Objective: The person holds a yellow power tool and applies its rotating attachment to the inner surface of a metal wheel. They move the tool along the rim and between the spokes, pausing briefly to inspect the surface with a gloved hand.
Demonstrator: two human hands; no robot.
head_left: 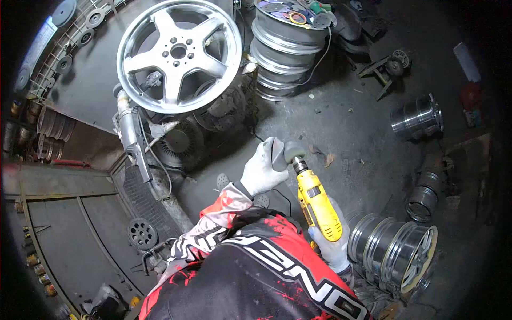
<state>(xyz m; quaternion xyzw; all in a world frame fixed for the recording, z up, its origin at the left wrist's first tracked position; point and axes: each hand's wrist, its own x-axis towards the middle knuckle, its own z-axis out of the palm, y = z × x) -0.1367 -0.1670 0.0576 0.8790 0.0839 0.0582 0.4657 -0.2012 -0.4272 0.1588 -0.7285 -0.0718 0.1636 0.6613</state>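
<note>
A yellow power drill [318,205] points up and away from me, with a grey cone-shaped sanding head [292,152] on its tip. My right hand [333,250], in a light glove, grips the drill's handle at the lower end. My left hand [262,169], also gloved, is closed around the grey sanding head at the drill's front. A silver five-spoke alloy wheel [178,53] is mounted face-on ahead of me at the upper left, apart from both hands.
A stack of bare rims [285,50] topped with sanding discs stands at the top centre. Chrome rims lie at the lower right [394,250] and right [417,117]. Dark metal workbench panels [58,213] fill the left. The floor [346,117] is dusty grey.
</note>
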